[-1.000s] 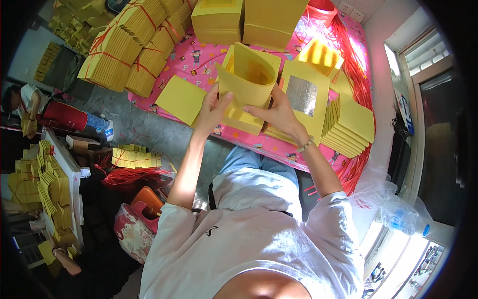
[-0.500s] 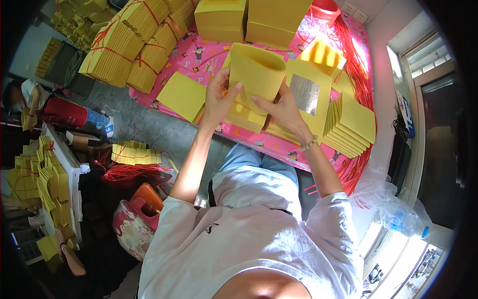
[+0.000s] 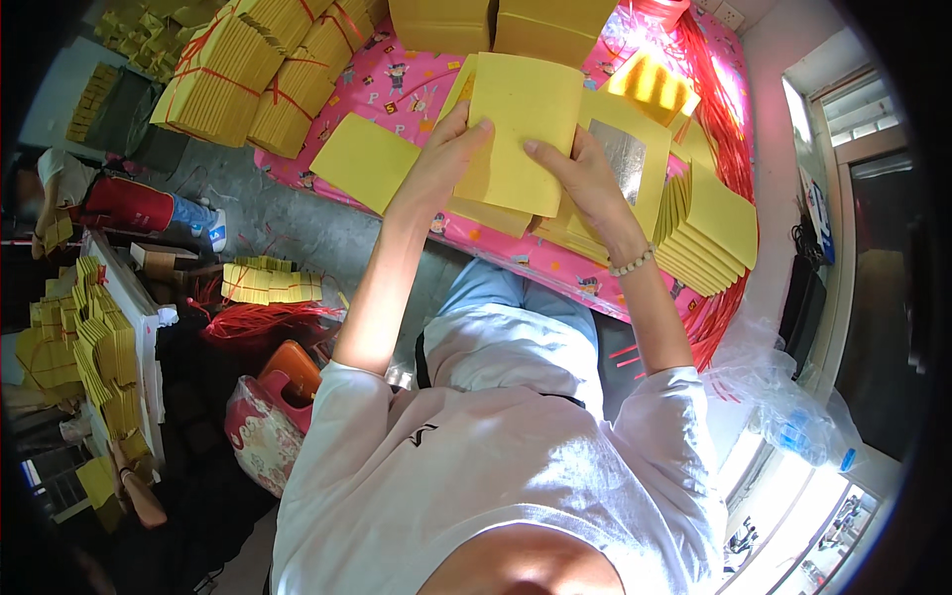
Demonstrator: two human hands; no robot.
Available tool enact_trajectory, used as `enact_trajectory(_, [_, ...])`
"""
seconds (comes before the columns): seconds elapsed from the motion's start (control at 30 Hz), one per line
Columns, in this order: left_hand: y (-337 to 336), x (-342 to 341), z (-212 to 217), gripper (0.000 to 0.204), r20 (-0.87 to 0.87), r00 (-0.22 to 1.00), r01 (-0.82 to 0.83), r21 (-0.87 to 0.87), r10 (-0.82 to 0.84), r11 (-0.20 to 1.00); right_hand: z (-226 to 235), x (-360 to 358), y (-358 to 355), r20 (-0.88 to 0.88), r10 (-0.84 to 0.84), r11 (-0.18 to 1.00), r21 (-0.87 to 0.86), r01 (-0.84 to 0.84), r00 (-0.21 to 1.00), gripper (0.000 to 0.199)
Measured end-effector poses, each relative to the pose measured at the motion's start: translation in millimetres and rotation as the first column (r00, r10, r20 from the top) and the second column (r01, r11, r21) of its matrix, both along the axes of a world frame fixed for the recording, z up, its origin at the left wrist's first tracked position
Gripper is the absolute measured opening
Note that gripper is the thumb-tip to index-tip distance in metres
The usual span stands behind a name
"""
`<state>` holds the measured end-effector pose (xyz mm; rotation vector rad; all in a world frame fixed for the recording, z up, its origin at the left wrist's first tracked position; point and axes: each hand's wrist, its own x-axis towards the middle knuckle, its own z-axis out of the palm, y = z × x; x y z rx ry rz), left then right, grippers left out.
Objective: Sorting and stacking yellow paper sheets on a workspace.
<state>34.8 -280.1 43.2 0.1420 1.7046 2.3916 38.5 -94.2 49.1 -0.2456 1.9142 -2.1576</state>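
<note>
Between both hands I hold a sheaf of yellow paper (image 3: 526, 109), upright and nearly flat, above the pink-covered table. My left hand (image 3: 448, 164) grips its left edge, thumb on the near face. At the right edge my right hand (image 3: 587, 186) does the same, its thumb pressed on the face and a bead bracelet at the wrist. Fingers behind the paper are hidden. Just below the sheaf lies a yellow paper pile (image 3: 496, 215). Beside my right hand, a silvery rectangle (image 3: 620, 157) rests on another yellow stack (image 3: 650, 193). A flat yellow stack (image 3: 362, 164) lies left of my left hand.
Fanned yellow stacks (image 3: 709, 233) and red strips (image 3: 719, 149) line the table's right side. Tied yellow bundles (image 3: 213, 89) stand at the far left. Tall yellow stacks (image 3: 550, 35) stand at the back. Other people work at the left, near a white table (image 3: 129, 297).
The sheaf was bent into an open curve and has flattened out. It has risen slightly and shifted right, and my right hand has moved a little right.
</note>
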Motion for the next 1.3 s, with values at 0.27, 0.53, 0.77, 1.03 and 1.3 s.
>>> enact_trajectory(0.27, [5.9,-0.6,6.6,0.034,0.081,0.997,-0.005,0.013,0.004,1.000,1.9,1.9,-1.0,0.215,-0.017,0.982,-0.178,0.057,0.976,0.042])
enact_trajectory(0.53, [2.1,-6.7,-1.9,0.032,0.117,0.993,-0.006,-0.013,0.008,1.000,1.6,3.3,-4.7,0.209,-0.065,0.989,-0.120,0.091,0.976,0.040])
enact_trajectory(0.77, [5.3,-7.2,5.1,0.030,0.224,0.974,-0.021,-0.022,0.025,1.000,-4.5,2.9,-4.5,0.151,-0.059,0.990,-0.120,0.078,0.987,0.039])
enact_trajectory(1.03, [13.1,-0.1,5.2,0.027,0.014,0.996,-0.086,-0.054,0.087,0.995,-0.2,7.0,-5.6,0.125,-0.051,0.986,-0.149,0.070,0.991,0.036])
enact_trajectory(1.3, [24.7,15.4,1.7,0.027,-0.337,0.919,-0.273,-0.167,0.206,0.947,6.5,19.6,-15.5,0.006,-0.225,0.964,-0.145,0.223,0.974,0.034])
